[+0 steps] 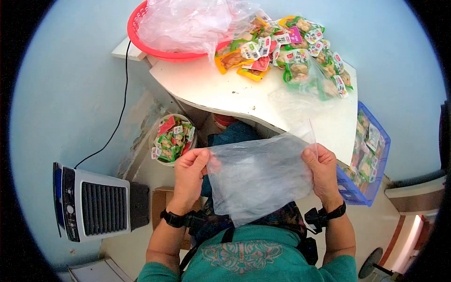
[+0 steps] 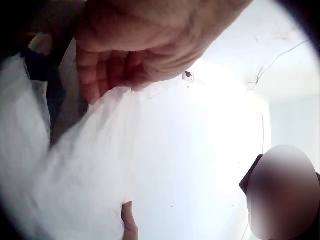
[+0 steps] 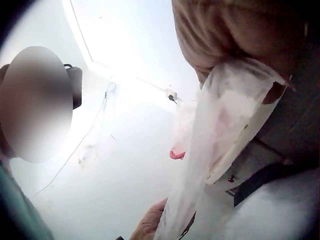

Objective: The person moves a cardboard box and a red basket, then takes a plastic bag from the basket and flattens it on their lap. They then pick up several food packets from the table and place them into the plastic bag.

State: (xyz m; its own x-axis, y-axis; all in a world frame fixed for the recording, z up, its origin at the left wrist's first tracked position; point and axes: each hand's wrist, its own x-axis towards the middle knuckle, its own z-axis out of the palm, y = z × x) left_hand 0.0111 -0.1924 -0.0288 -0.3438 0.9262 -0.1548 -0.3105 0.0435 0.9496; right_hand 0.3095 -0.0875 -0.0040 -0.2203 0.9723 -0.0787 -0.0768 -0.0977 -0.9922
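Observation:
A clear plastic bag [image 1: 258, 174] is stretched between both hands, over the person's lap in the head view. The left hand [image 1: 189, 171] pinches its left edge between thumb and fingers. At the opposite edge, the right hand [image 1: 321, 171] grips the bag near its upper right corner. In the left wrist view the bag [image 2: 85, 165] hangs down from the curled left hand [image 2: 130, 55]. The right wrist view shows the bag [image 3: 200, 130] hanging as a narrow strip below the right hand [image 3: 235, 35].
Vacuum-packed food packets [image 1: 296, 51] lie piled on the white table [image 1: 211, 89], beside a red basket [image 1: 134, 28] of plastic bags. A bucket [image 1: 152, 136] of packets stands left, a blue crate [image 1: 380, 174] of packets right. An air cooler [image 1: 101, 204] stands far left.

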